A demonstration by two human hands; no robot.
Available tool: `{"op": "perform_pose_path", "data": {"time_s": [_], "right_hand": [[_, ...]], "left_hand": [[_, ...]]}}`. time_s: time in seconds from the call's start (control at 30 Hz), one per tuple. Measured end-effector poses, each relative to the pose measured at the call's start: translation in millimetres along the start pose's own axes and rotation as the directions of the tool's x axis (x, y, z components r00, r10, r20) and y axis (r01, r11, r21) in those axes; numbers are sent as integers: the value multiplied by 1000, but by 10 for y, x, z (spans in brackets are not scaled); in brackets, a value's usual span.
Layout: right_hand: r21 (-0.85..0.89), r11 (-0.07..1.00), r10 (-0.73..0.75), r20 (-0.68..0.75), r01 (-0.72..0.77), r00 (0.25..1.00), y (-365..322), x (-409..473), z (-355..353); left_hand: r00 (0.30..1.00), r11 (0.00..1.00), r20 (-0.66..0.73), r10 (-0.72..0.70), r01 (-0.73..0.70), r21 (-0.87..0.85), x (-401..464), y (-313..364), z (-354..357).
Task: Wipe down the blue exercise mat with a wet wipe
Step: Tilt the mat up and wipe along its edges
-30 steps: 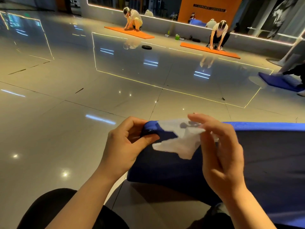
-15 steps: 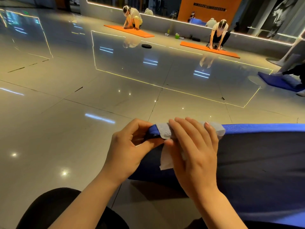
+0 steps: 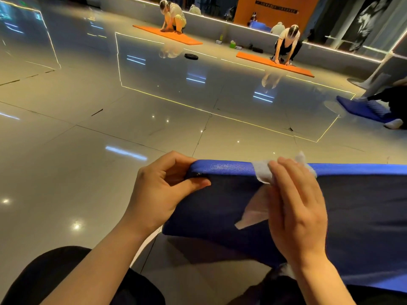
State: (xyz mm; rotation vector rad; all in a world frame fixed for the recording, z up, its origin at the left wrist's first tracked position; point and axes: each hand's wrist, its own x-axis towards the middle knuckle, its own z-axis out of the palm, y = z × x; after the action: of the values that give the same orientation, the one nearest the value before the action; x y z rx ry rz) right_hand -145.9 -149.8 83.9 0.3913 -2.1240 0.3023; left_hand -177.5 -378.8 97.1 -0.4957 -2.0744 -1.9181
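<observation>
- Blue foam exercise mat (image 3: 220,208), raised off the glossy tiled floor (image 3: 66,150) with its far edge lifted and running level across the lower right of the view; near part draped toward the lap.
- Left hand (image 3: 163,190), fingers curled over the mat's top left corner, thumb pressed on the near face: a pinch grip.
- Right hand (image 3: 295,205), fingers nearly straight and close together, laid over the mat's upper edge to the right of the left hand.
- Thin white wet wipe (image 3: 262,172), folded over that edge beneath the right fingers (image 3: 284,172); one flap hanging down the near face, a tip showing behind the fingertips.
- Two orange mats (image 3: 169,34) (image 3: 275,63) far across the floor, each with a crouching person.
</observation>
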Motion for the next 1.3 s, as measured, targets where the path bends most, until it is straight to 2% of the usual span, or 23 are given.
{"op": "perform_pose_path", "data": {"time_s": [0.1, 0.17, 0.33, 0.47, 0.57, 0.67, 0.73, 0.8, 0.87, 1.03, 1.1, 1.17, 1.3], "right_hand": [[35, 991, 131, -22, -130, 991, -47, -27, 17], [97, 986, 141, -27, -138, 990, -300, 25, 87], [155, 988, -6, 64, -4, 998, -851, 132, 309], [97, 985, -153, 108, 142, 982, -653, 145, 232], [60, 997, -55, 74, 50, 996, -243, 52, 76], [-71, 992, 105, 30, -103, 994, 162, -91, -80], [-111, 977, 184, 2, -183, 983, 227, -100, -97], [-67, 974, 214, -14, -214, 977, 81, -45, -29], [17, 982, 188, -4, -188, 982, -202, 13, 71], [120, 993, -3, 104, -10, 995, -648, 79, 238], [104, 992, -86, 136, 72, 987, -531, 94, 208], [50, 994, -106, 140, 100, 984, -222, 113, 114], [-109, 994, 24, 79, -15, 997, 567, -15, -155]], "left_hand": [[1000, 1000, 7, 1, -1, 9, -17, 5, 18], [1000, 1000, 0, 2, -2, 2, -19, 14, 29], [1000, 999, 22, 8, -8, -41, -10, 22, -1], [1000, 1000, 29, -4, 5, -23, -14, 3, -65], [1000, 1000, 17, 1, -1, -7, -2, 3, -84], [1000, 1000, 2, -1, 1, 2, 5, 10, -77], [1000, 1000, 0, 5, -5, 15, 10, 15, -60], [1000, 1000, -14, 10, -10, 25, 9, 17, -28], [1000, 1000, -25, 7, -6, 19, 0, 13, -2], [1000, 1000, -1, 13, -13, 29, -22, -4, -42], [999, 999, -20, 32, -31, 36, -6, -16, -85], [998, 999, -52, 39, -39, 9, 25, -44, -108], [997, 999, -74, 38, -36, 18, 53, -80, -118]]}}
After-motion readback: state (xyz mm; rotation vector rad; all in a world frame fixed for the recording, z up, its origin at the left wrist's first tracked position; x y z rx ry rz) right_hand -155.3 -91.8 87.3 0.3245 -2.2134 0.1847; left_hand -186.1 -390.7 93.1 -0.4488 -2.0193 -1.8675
